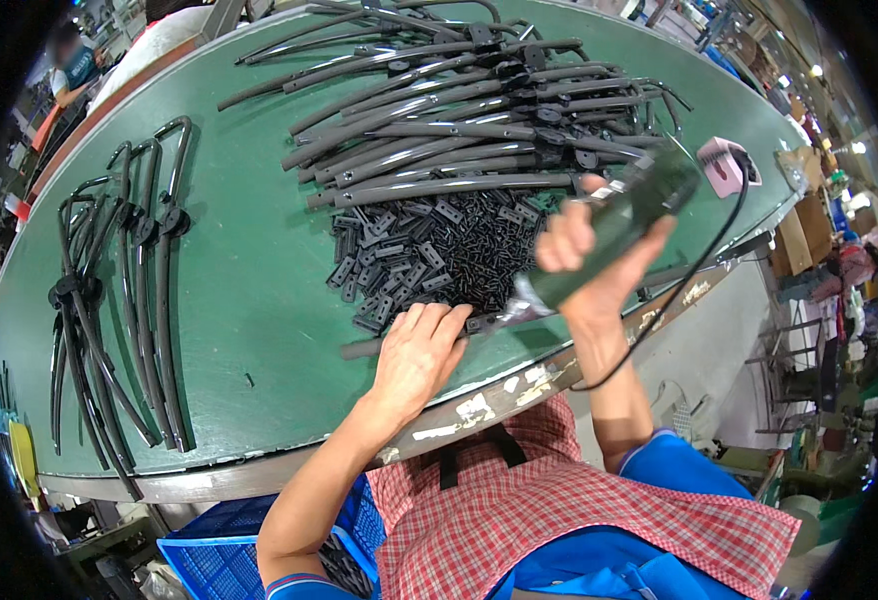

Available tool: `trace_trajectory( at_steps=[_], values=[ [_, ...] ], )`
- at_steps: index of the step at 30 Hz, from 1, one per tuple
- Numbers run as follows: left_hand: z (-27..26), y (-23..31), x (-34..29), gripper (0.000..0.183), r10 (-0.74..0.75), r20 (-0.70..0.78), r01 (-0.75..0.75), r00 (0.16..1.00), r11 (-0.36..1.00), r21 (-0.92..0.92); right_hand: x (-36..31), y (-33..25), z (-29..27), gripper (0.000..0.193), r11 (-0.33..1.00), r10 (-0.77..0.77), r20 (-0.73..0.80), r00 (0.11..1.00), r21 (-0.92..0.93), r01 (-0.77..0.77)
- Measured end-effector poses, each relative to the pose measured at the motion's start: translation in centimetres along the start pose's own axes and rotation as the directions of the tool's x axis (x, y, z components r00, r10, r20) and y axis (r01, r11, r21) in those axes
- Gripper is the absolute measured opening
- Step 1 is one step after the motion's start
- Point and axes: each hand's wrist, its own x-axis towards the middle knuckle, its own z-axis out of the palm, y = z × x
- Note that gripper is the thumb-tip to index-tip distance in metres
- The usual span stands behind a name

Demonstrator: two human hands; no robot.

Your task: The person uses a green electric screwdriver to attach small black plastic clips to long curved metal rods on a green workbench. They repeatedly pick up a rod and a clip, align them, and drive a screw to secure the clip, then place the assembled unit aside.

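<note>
Near the front edge of the table, my left hand [414, 358] is closed over a dark metal tube [361, 349], whose left end sticks out past my fingers. A small black plastic plate [479, 324] sits on the tube beside my fingertips. In my right hand [607, 275] is a green electric screwdriver [599, 245], tilted with its tip down toward that plate; motion smears the tool and tip, so contact cannot be made out. Just beyond my hands lie a heap of small black plates [391, 262] and a pile of dark screws [479, 250].
Many bent dark tubes with black joints [409, 165] are stacked across the back. More bent tube frames [164, 300] lie at left. A pink block [723, 166] stands at right; the black cord [707, 255] runs past my right forearm. Blue crates [214, 545] are below the table.
</note>
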Motion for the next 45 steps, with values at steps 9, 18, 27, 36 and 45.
trace_trajectory(
  at_steps=[9,18,27,36,45],
  values=[
    [-0.2,0.1,-0.2,0.042,-0.014,0.047,0.015,0.999,0.999,-0.028,-6.4,-3.0,-0.6,0.089,0.946,-0.277,-0.247,0.929,-0.241,0.218],
    [0.1,-0.5,-0.3,0.034,0.044,-0.023,-0.046,0.999,0.994,-0.094,-2.8,2.4,1.7,0.106,0.892,-0.202,-0.054,0.978,-0.423,0.161],
    [0.0,-0.6,-0.6,0.031,0.021,-0.013,-0.023,1.0,0.991,-0.129,-2.1,2.8,3.0,0.106,0.828,-0.05,0.054,0.997,-0.556,0.072],
    [-0.5,-0.3,-0.3,0.034,0.087,-0.024,-0.088,0.996,0.994,-0.057,1.6,2.0,2.5,0.093,0.873,0.278,0.389,0.878,-0.483,-0.063],
    [-4.6,0.2,-1.3,0.037,-0.171,-0.106,0.159,0.98,0.981,-0.112,-11.4,-6.0,-3.2,0.083,0.962,-0.004,-0.332,0.943,-0.257,-0.087]
  ],
)
